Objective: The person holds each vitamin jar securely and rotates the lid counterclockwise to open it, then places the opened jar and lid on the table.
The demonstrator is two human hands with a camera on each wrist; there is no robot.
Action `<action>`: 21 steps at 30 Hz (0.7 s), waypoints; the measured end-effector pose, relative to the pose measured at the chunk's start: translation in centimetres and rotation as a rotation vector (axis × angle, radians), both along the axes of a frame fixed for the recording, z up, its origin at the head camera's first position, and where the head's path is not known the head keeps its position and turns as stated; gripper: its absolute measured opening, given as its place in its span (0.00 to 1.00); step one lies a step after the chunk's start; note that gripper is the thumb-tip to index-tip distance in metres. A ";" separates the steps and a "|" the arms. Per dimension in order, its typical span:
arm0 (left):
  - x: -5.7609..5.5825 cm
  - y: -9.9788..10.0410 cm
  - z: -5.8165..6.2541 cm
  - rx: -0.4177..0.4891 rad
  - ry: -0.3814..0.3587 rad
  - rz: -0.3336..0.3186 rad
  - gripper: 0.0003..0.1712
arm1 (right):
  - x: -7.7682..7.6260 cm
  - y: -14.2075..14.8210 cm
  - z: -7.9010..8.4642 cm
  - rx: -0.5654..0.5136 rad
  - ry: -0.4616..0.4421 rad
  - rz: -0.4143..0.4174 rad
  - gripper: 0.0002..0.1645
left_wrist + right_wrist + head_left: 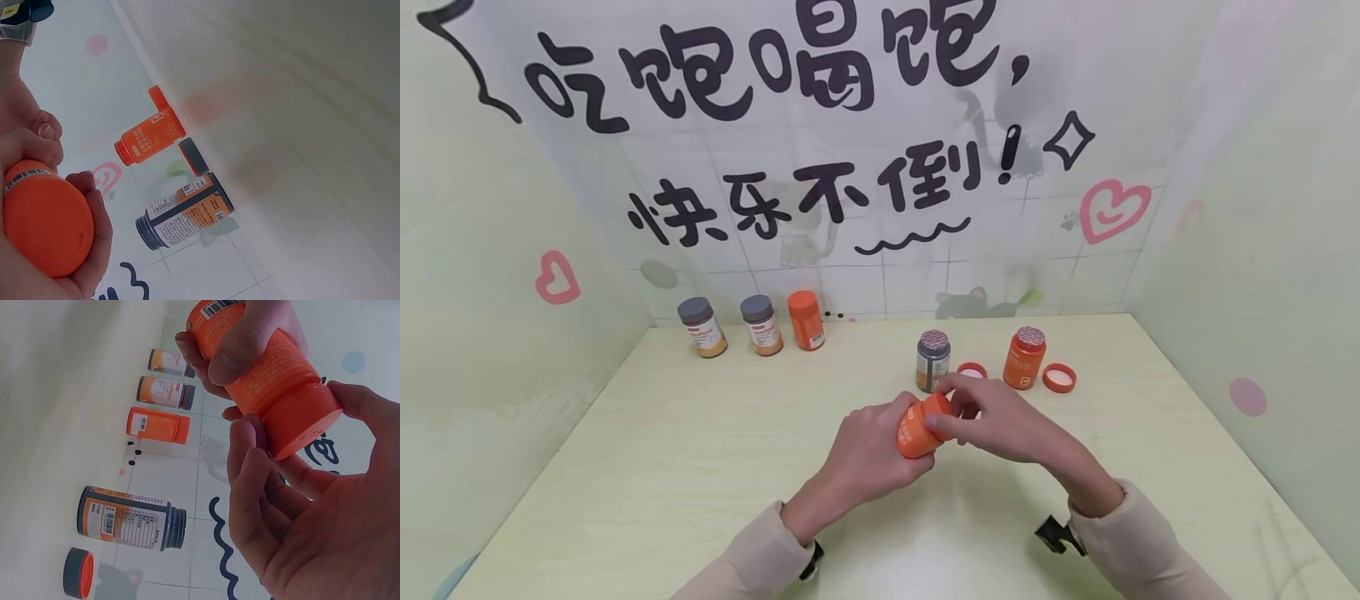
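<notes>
Above the middle of the table, my left hand [867, 450] grips an orange bottle [914, 433] round its body, tilted with its top toward the right. An orange cap [301, 422] sits on its neck. My right hand [1007, 419] holds that cap between thumb and fingers; the right wrist view shows the fingertips at its rim. Just beyond the hands stands a grey bottle [933, 371], uncapped, with a patterned seal over its mouth. Its cap [79, 573] lies beside it, orange inside. The bottle's base [50, 228] faces the left wrist camera.
Farther right stands an uncapped orange bottle [1022, 364] with a similar seal, its orange cap [1060, 378] lying next to it. At the back left are two grey-capped bottles [703, 330] and a capped orange bottle [807, 323]. A printed wall sheet [910, 292] closes off the back.
</notes>
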State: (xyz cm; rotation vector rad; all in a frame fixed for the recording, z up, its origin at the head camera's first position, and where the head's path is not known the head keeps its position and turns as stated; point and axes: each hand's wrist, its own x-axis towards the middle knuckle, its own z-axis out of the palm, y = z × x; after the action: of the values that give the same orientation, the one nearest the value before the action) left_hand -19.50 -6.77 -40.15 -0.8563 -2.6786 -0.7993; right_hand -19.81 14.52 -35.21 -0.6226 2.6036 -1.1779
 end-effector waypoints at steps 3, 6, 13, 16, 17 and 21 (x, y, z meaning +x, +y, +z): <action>0.0 0.0 0.0 0.003 -0.005 -0.003 0.24 | 0.0 0.1 0.1 0.027 0.038 0.025 0.22; 0.0 0.0 -0.1 0.004 -0.010 -0.005 0.24 | 0.1 0.3 0.1 0.047 0.084 0.054 0.23; 0.0 0.0 -0.2 0.003 0.004 -0.005 0.24 | 0.1 0.7 0.3 0.037 0.151 0.111 0.25; -0.1 0.0 -0.3 0.003 0.020 -0.007 0.24 | 0.2 0.8 0.4 0.029 0.179 0.139 0.27; -0.1 0.0 -0.3 0.003 0.024 -0.009 0.24 | 0.2 0.8 0.4 0.028 0.184 0.145 0.28; -0.1 -0.1 -0.3 -0.001 0.016 -0.011 0.24 | 0.3 0.7 0.5 0.022 0.165 0.125 0.31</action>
State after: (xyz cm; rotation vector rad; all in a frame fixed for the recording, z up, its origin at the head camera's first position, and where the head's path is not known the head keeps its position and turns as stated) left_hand -19.58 -6.83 -40.45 -0.8741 -2.6624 -0.7905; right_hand -19.54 15.19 -34.74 -0.9002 2.6612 -1.1012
